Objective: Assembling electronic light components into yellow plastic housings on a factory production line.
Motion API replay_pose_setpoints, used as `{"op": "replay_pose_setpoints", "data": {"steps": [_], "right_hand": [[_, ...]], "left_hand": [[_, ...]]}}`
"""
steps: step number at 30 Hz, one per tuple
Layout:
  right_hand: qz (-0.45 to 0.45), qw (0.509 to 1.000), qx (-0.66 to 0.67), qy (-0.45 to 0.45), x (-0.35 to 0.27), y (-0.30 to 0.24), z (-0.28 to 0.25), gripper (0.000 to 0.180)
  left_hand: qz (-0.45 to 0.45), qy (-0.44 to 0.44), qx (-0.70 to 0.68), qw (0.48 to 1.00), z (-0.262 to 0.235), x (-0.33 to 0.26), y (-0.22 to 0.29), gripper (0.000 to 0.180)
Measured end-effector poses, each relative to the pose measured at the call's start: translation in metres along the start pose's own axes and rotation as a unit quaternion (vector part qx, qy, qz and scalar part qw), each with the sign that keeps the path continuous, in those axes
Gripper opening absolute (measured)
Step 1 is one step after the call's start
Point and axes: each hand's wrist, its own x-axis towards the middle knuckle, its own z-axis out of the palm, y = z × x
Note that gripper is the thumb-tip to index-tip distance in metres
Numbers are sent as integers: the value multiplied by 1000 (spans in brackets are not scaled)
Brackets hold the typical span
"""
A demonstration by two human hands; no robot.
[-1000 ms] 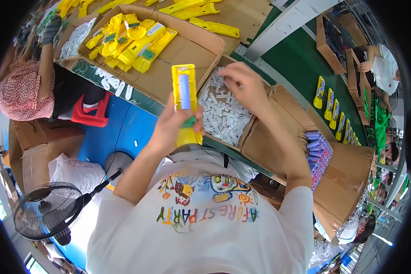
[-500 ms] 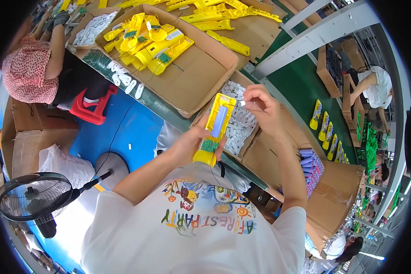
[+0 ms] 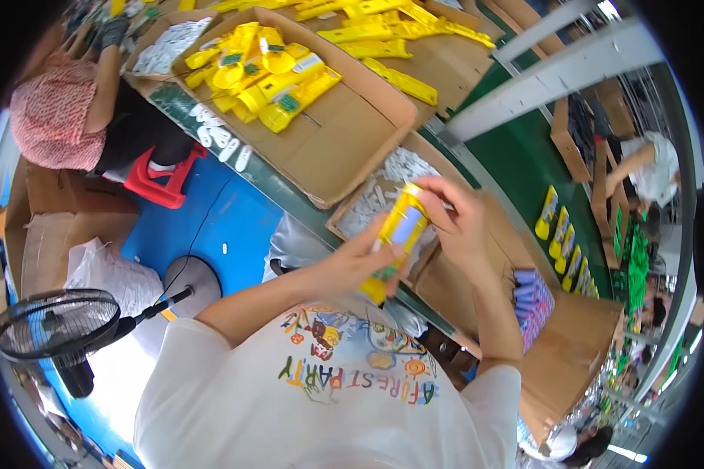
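My left hand (image 3: pixel 356 264) is closed round a long yellow plastic housing (image 3: pixel 374 290), tilted with its far end up to the right. Inside it lie a lilac battery cell (image 3: pixel 406 226) and, partly behind my fingers, a green circuit board (image 3: pixel 384 273). At the far end, the bent fingers of my right hand (image 3: pixel 460 224) press together against the housing. Whatever they pinch is hidden and blurred. Just beyond both hands is a carton of small white plastic parts (image 3: pixel 404 167).
A big cardboard tray (image 3: pixel 332 148) holds yellow housings with boards. White oval pieces (image 3: pixel 228 148) line the bench edge. To the right are lilac cells (image 3: pixel 528 293), a row of yellow units (image 3: pixel 562 234) and a metal post (image 3: pixel 555 74). A fan (image 3: pixel 59 324) and a co-worker (image 3: pixel 59 117) are left.
My right hand, earlier apart with a small white part between its fingertips, has come down onto the far end of the housing. The housing has shifted right and tilted further.
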Motion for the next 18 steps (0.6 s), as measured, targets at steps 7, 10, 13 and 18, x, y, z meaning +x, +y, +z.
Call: {"op": "replay_pose_setpoints", "data": {"steps": [7,10,13,18], "right_hand": [[-102,906,-256,322,66,126,-256,23],[16,842,-461,279,75,277,-398,21],[43,883,-412,221,62,335,-405,18],[-53,724,-624,289,60,186,-301,18]], "left_hand": [[221,394,617,645,-112,30,101,31],[150,384,781,469,-159,49,102,36],[42,379,818,431,-164,57,102,39],[136,291,877,358,-166,41,100,41]]}}
